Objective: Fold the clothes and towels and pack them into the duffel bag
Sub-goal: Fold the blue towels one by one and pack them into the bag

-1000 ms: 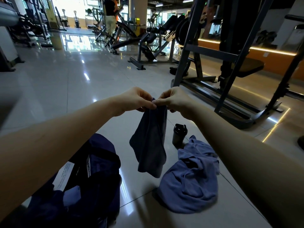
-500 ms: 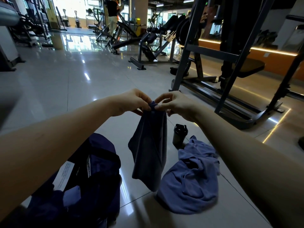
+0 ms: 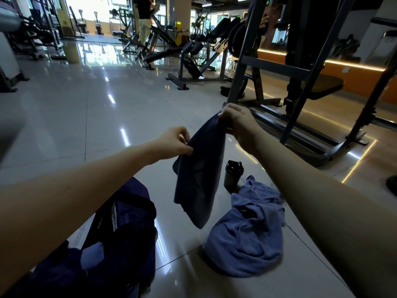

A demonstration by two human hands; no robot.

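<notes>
- the navy duffel bag (image 3: pixel 120 231) sits nearest on the floor tiles, mouth open.
- a lighter blue towel (image 3: pixel 247 239) lies crumpled just beside it.
- a dark blue cloth (image 3: pixel 198 179) hangs limp in the air above the floor.
- left hand (image 3: pixel 174 143) pinches one top edge of it, lower down.
- right hand (image 3: pixel 238 121) grips the other corner, higher; the two hands are apart.
- a black bottle (image 3: pixel 233 175) stands upright behind.

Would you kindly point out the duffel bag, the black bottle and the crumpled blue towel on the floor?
duffel bag (image 3: pixel 131 231): head view, its dark side wall.
black bottle (image 3: pixel 232 179): head view, middle of its body.
blue towel (image 3: pixel 247 244): head view, its crumpled middle.
</notes>
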